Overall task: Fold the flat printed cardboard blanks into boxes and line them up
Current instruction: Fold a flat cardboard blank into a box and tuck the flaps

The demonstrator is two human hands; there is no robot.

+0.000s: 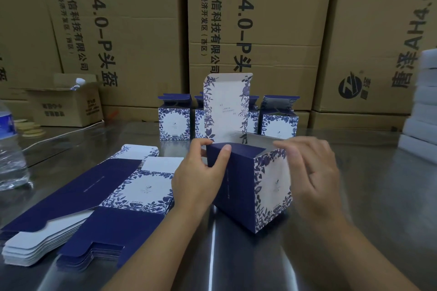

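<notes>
A blue-and-white floral box (250,186) stands on the steel table (369,196) in front of me, its top open and its tall lid flap (225,106) upright. My left hand (201,177) grips the box's dark blue left wall, thumb over the rim. My right hand (309,172) is blurred beside the box's right front face, fingers loosely spread near the rim. A stack of flat printed blanks (94,205) lies to the left. Three folded boxes (174,120) stand in a row behind, partly hidden by the lid flap.
Large brown cartons (260,19) wall off the back of the table. A small open carton (68,104) and a water bottle (9,146) stand at the left. White stacked boxes (423,111) rise at the right edge.
</notes>
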